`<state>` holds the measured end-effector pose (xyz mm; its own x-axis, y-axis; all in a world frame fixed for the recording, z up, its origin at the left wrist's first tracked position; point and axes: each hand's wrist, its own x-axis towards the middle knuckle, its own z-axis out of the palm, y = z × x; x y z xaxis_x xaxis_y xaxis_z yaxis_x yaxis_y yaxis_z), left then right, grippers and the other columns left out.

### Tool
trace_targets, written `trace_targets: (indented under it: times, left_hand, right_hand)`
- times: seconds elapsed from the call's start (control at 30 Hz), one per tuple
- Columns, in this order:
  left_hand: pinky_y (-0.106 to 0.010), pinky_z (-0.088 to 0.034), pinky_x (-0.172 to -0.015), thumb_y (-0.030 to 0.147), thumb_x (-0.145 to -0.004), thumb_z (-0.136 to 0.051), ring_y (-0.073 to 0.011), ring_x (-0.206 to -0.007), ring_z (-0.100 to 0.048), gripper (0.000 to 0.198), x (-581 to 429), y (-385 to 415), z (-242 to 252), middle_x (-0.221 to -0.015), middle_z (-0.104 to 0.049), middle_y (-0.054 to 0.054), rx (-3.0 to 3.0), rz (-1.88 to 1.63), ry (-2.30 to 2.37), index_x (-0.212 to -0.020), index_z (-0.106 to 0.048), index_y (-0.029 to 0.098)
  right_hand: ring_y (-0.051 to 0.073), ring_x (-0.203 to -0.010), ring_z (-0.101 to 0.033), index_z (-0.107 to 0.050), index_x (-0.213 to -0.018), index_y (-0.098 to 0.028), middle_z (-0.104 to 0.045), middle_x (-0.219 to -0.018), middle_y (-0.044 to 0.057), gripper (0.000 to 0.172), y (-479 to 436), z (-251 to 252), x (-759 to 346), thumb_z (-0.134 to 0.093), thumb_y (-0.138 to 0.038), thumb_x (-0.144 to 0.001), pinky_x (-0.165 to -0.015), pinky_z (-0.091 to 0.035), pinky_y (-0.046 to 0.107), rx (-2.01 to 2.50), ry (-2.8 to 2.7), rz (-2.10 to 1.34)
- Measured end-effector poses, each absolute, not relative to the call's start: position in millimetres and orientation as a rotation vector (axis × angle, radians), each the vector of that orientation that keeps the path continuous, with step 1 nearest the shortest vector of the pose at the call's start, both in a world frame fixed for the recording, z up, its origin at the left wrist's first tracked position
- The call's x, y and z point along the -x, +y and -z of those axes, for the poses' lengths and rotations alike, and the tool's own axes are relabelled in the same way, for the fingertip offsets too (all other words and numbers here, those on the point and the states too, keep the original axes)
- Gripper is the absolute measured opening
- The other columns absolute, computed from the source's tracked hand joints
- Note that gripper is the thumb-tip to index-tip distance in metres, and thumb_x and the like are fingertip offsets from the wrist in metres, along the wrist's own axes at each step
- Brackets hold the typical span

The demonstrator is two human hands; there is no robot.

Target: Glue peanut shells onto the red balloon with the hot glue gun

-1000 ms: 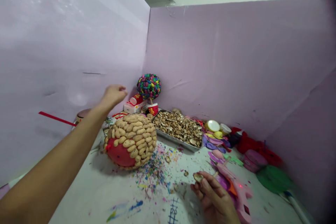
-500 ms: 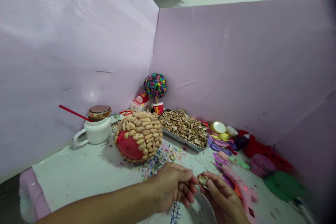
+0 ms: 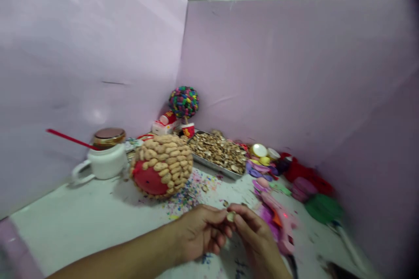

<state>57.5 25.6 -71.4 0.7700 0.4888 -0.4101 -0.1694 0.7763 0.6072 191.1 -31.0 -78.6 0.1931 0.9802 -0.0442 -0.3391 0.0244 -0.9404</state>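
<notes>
A small pale half nutshell [image 3: 231,216] is pinched between the thumb and fingers of my right hand [image 3: 253,235]. My left hand [image 3: 206,230] meets it from the other side, thumb and forefinger closed at the shell's edge and the other fingers curled. Behind my hands sits a red balloon [image 3: 151,179] largely covered with whole peanuts [image 3: 172,157]; its bare red patch faces me. A metal tray [image 3: 216,167] farther back is heaped with nutshells [image 3: 218,150].
At left stands a white mug [image 3: 106,163] with a red stick [image 3: 70,139] and a gold-rimmed lid. A multicoloured ball [image 3: 183,102] rises from a red cup [image 3: 187,130]. To the right lie a pink glue gun [image 3: 282,222], balloons [image 3: 260,168] and a green item [image 3: 323,208]. Colourful crumbs [image 3: 186,196] litter the tabletop.
My view has swung slightly right, so everything sits farther left. My hands have come together, and my left fingertips now meet the nutshell held in my right hand.
</notes>
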Motion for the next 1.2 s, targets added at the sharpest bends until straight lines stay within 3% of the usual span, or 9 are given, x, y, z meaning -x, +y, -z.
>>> trace_targets:
  times: [0.23,0.37,0.43,0.5,0.6,0.73,0.93,1.1,1.2]
  left_hand:
    - [-0.015,-0.034,-0.035,0.027,-0.065,-0.069,-0.0042,-0.036,-0.045,0.019,-57.1,26.7,71.5,-0.055,-0.056,0.001,-0.682,-0.431,0.617,-0.063,-0.058,0.01]
    - [-0.014,-0.035,-0.035,0.024,-0.068,-0.068,-0.0029,-0.038,-0.044,0.017,-54.8,27.6,74.0,-0.058,-0.055,0.002,-0.703,-0.391,0.6,-0.065,-0.057,0.011]
    - [-0.014,-0.037,-0.036,0.023,-0.071,-0.066,-0.0031,-0.038,-0.045,0.016,-53.9,28.6,72.8,-0.059,-0.055,0.002,-0.729,-0.399,0.586,-0.066,-0.057,0.011]
    - [-0.015,-0.039,-0.038,0.021,-0.073,-0.064,-0.004,-0.041,-0.048,0.013,-56.2,31.3,69.1,-0.062,-0.056,0.0,-0.733,-0.414,0.612,-0.067,-0.056,0.011]
    - [-0.017,-0.046,-0.048,0.013,-0.077,-0.059,-0.007,-0.052,-0.056,0.007,-70.5,37.3,61.1,-0.069,-0.059,-0.002,-0.736,-0.451,0.646,-0.071,-0.057,0.011]
    - [-0.025,-0.05,-0.068,0.01,-0.082,-0.049,-0.0118,-0.067,-0.062,0.011,-103.9,41.4,57.9,-0.077,-0.062,-0.007,-0.709,-0.491,0.652,-0.074,-0.056,0.01]
    - [-0.03,-0.048,-0.078,0.011,-0.081,-0.049,-0.0146,-0.072,-0.063,0.011,-130.9,30.9,73.8,-0.08,-0.063,-0.009,-0.685,-0.467,0.698,-0.071,-0.055,0.01]
    - [-0.03,-0.046,-0.079,0.01,-0.081,-0.049,-0.0144,-0.073,-0.062,0.014,-133.3,24.4,78.3,-0.081,-0.062,-0.009,-0.679,-0.488,0.716,-0.068,-0.055,0.01]
    - [-0.029,-0.047,-0.074,0.012,-0.083,-0.048,-0.0139,-0.069,-0.061,0.016,-128.4,29.3,64.8,-0.078,-0.061,-0.009,-0.675,-0.481,0.688,-0.069,-0.056,0.009]
  right_hand:
    - [0.015,-0.053,-0.057,-0.066,-0.074,-0.019,-0.063,-0.055,0.0,0.026,-27.7,72.2,-184.9,-0.068,-0.043,-0.064,-0.058,-0.044,0.028,1.203,-0.962,-1.049]
    - [0.019,-0.068,-0.058,-0.068,-0.072,-0.02,-0.067,-0.071,0.004,0.022,-28.2,60.4,-212.9,-0.066,-0.039,-0.062,-0.066,-0.044,0.03,1.475,-1.063,-0.744]
    - [0.02,-0.077,-0.057,-0.067,-0.079,-0.021,-0.067,-0.083,0.005,0.023,-31.4,50.4,-239.9,-0.06,-0.039,-0.068,-0.071,-0.041,0.03,1.658,-1.042,-0.52]
    - [0.021,-0.07,-0.056,-0.066,-0.077,-0.021,-0.066,-0.076,0.006,0.024,-36.9,42.5,-268.3,-0.055,-0.041,-0.07,-0.064,-0.038,0.031,1.868,-0.999,-0.365]
    - [0.025,-0.063,-0.054,-0.058,-0.048,-0.021,-0.057,-0.051,0.006,0.024,-45.9,40.8,-297.3,-0.061,-0.04,-0.062,-0.057,-0.032,0.032,2.184,-0.954,-0.25]
    - [0.026,-0.056,-0.055,-0.043,-0.029,-0.023,-0.046,-0.036,0.003,0.04,-48.1,53.6,-303.6,-0.067,-0.046,-0.052,-0.052,-0.028,0.032,2.403,-0.947,-0.284]
    - [0.023,-0.051,-0.054,-0.042,-0.03,-0.023,-0.041,-0.031,0.0,0.032,-37.9,67.9,-305.8,-0.066,-0.03,-0.051,-0.049,-0.031,0.03,2.341,-0.856,-0.43]
    - [0.013,-0.042,-0.046,-0.047,-0.05,-0.021,-0.045,-0.042,-0.005,0.014,-35.1,56.1,-298.9,-0.057,-0.029,-0.057,-0.044,-0.041,0.027,1.979,-0.646,-0.67]
    - [0.01,-0.044,-0.046,-0.048,-0.059,-0.02,-0.047,-0.049,-0.006,0.013,-37.1,41.5,-284.7,-0.057,-0.028,-0.055,-0.047,-0.048,0.027,1.708,-0.589,-0.78]
